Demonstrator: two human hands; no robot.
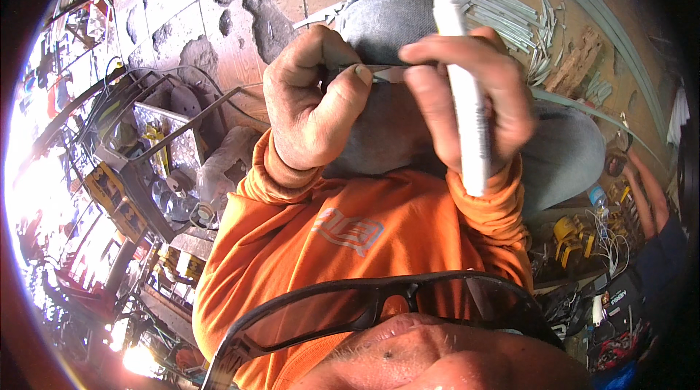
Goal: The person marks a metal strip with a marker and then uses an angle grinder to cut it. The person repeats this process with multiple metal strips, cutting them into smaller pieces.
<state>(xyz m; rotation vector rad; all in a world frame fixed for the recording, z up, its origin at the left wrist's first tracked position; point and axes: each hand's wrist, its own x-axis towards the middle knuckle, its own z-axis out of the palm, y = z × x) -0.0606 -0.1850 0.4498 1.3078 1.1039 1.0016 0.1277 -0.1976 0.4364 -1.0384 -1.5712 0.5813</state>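
Above my lap, my left hand [317, 95] is closed, with thumb and forefinger pinching one end of a small thin flat strip [389, 75]. My right hand [477, 91], slightly blurred by motion, has its fingertips at the strip's other end. Across that same hand lies a long white marker-like tube [470, 124], tilted and held between the fingers. What the strip is made of cannot be told, since the fingers cover most of it. Grey trouser legs [386, 14] are below the hands.
Pale cut strips [503, 18] lie piled on the tiled floor ahead. A metal-framed tray [164, 135] of tools and cables stands at left. At right are yellow tools [572, 237], a clear bottle [599, 197] and another person's arm [649, 189].
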